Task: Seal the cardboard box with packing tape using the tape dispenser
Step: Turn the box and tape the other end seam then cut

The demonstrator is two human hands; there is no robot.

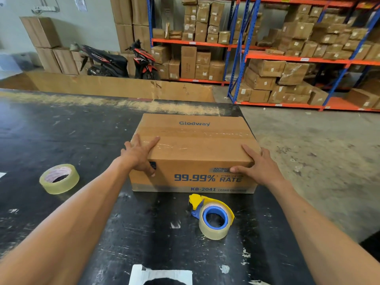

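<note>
A brown cardboard box (197,149) printed "Glodway" sits closed on the black table (82,140), with a strip of clear tape running across its top. My left hand (139,154) grips the box's near left corner, fingers spread on top and thumb on the front face. My right hand (260,166) holds the near right corner the same way. The yellow and blue tape dispenser (211,215), loaded with a clear roll, lies on the table just in front of the box, untouched.
A loose roll of clear tape (59,178) lies on the table to the left. The table's right edge drops to concrete floor (318,151). Orange and blue racks with cartons (298,58) and a parked scooter (121,60) stand behind.
</note>
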